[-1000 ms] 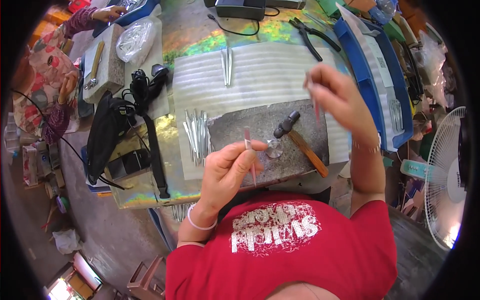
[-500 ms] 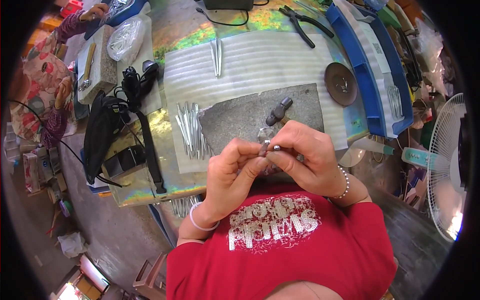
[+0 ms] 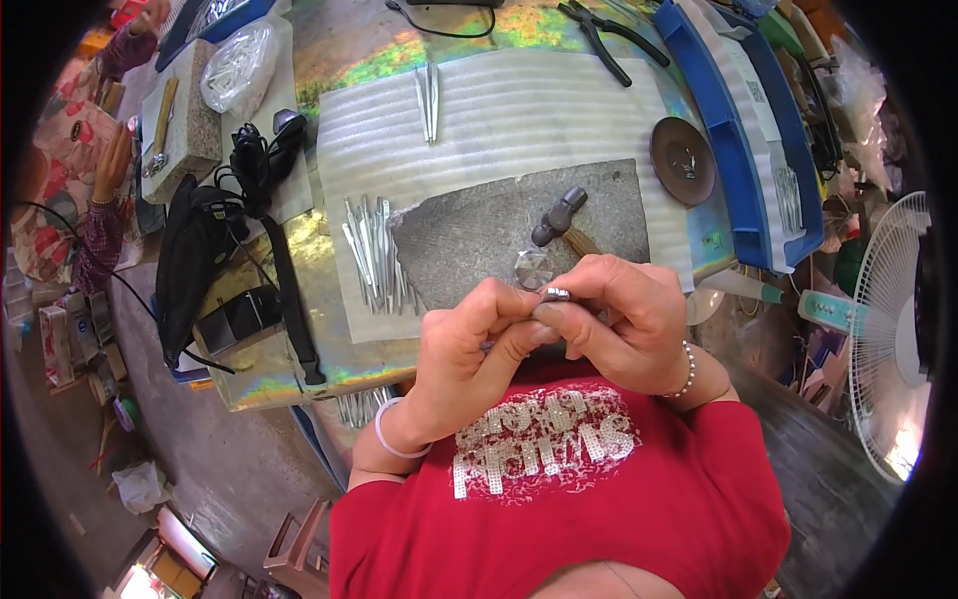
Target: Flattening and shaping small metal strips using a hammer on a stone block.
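Between my fingertips is a small shiny metal piece [image 3: 556,294], partly hidden. The finger and thumb of my right hand [image 3: 624,314] pinch it. My left hand [image 3: 474,344] is closed too, its fingertips pressed against the same piece. Just beyond them, a round, faceted shiny disc [image 3: 534,268] rests at the near edge of a grey stone slab [image 3: 459,245]. A hammer [image 3: 561,215] lies on the slab, its wooden handle running under my right hand. Left of the slab is a bundle of slim silver metal strips [image 3: 371,255].
White foam sheet [image 3: 519,110] covers the table, with a few more strips [image 3: 429,105] on it. At right are a brown dish [image 3: 683,160] holding small bits, a blue tray [image 3: 733,170] and a fan [image 3: 888,319]. Pliers [image 3: 609,45] lie far off. A co-worker [image 3: 75,180] sits left.
Both hands have shifted slightly right, and the metal piece shows more at the right fingertips. More of the disc and hammer handle is visible. The co-worker's hands have moved.
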`<state>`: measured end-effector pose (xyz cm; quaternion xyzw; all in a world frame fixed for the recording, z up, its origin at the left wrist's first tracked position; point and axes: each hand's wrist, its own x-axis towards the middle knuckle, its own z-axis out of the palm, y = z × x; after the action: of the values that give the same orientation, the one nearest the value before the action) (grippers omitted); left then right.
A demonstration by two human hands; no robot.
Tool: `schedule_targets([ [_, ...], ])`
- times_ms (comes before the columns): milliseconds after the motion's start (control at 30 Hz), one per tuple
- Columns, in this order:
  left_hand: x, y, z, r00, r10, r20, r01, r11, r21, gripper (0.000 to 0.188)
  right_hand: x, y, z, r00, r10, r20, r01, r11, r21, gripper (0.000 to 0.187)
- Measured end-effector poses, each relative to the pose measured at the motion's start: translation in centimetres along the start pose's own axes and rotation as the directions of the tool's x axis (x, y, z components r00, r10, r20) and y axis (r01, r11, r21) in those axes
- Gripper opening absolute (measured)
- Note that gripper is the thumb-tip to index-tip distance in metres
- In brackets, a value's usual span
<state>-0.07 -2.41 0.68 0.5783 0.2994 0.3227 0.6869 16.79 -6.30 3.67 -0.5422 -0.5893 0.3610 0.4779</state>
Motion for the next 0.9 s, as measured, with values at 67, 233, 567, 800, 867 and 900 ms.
schedule_targets([
  [67,0.2,0.1,-0.2,0.999,-0.036,0.036,0.037,0.999,-0.008,0.01,0.2,-0.1,-0.1,1.0,0.0,0.004,0.0,1.0,-0.011,0.012],
  [233,0.2,-0.3,-0.4,0.984,-0.142,0.106,0.151,0.985,-0.083,0.008,0.2,0.0,-0.1,0.948,0.303,0.101,-0.319,0.914,0.252,0.01],
  [567,-0.2,-0.8,-0.4,0.957,-0.232,0.176,0.273,0.926,-0.26,0.012,0.1,1.6,0.2,0.862,0.453,0.228,-0.501,0.688,0.525,0.013],
  [800,0.3,0.0,-1.1,0.888,-0.383,0.254,0.442,0.863,-0.243,0.021,0.0,2.7,0.9,0.807,0.542,0.234,-0.564,0.593,0.575,0.018],
  [867,0.5,-0.1,-1.3,0.886,-0.394,0.246,0.451,0.857,-0.25,0.023,-0.1,3.0,1.2,0.793,0.56,0.241,-0.577,0.56,0.595,0.017],
  [900,0.7,-0.1,-1.4,0.873,-0.415,0.258,0.473,0.848,-0.239,0.021,-0.1,3.2,1.3,0.784,0.573,0.239,-0.578,0.533,0.618,0.017],
])
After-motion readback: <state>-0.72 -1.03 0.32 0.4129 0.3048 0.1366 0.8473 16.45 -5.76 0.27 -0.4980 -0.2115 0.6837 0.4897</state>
